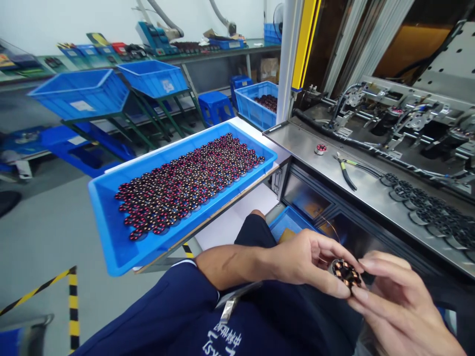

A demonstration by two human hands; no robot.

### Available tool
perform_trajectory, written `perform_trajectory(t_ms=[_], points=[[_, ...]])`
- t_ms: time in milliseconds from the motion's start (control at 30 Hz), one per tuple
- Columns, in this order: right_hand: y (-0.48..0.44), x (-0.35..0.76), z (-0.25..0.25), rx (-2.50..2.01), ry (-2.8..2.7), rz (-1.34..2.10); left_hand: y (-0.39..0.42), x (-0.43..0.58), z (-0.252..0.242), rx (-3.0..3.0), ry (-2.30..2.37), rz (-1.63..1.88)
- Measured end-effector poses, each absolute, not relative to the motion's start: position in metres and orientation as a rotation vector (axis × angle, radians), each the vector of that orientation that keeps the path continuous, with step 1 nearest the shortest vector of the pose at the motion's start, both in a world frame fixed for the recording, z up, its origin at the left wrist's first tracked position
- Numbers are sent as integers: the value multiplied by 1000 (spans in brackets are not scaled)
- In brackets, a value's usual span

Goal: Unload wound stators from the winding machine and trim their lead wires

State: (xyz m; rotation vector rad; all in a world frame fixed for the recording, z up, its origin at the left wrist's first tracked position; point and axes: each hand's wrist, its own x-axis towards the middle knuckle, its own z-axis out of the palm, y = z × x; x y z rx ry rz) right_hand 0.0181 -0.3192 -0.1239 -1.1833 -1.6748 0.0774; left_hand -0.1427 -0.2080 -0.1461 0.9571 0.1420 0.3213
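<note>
A small motor stator (346,275) with copper windings round a dark core is held low over my lap, its wound face turned up towards me. My left hand (309,262) grips it from the left between thumb and fingers. The fingertips of my right hand (403,296) pinch its right edge. A thin copper-coloured wire shows near my left fingers; where it ends I cannot make out. On the metal worktop beyond my hands lie a single stator with red windings (320,149) and cutting pliers (348,172) with green-and-black handles.
To the left, a blue tray (102,212) holds many wound stators in rows. Dark unwound cores (419,202) line the worktop's right side, before a winding machine (401,113). A yellow-edged post (306,44) stands at the worktop's far corner. Blue bins (83,94) stand behind.
</note>
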Motion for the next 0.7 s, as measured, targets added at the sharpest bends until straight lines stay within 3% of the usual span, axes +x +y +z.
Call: perform_trajectory(t_ms=[200, 367, 500, 700], points=[[-340, 8, -140, -1287, -1585, -318, -217, -138, -149, 1067, 111, 540], [-345, -7, -155, -1490, -1363, -142, -221, -131, -152, 1435, 5, 1080], [-330, -31, -151, -1322, -1101, -117, -222, -126, -152, 1576, -63, 1346], [-318, -33, -152, -1238, -1075, -125, -227, -129, -162, 1438, 98, 1080]])
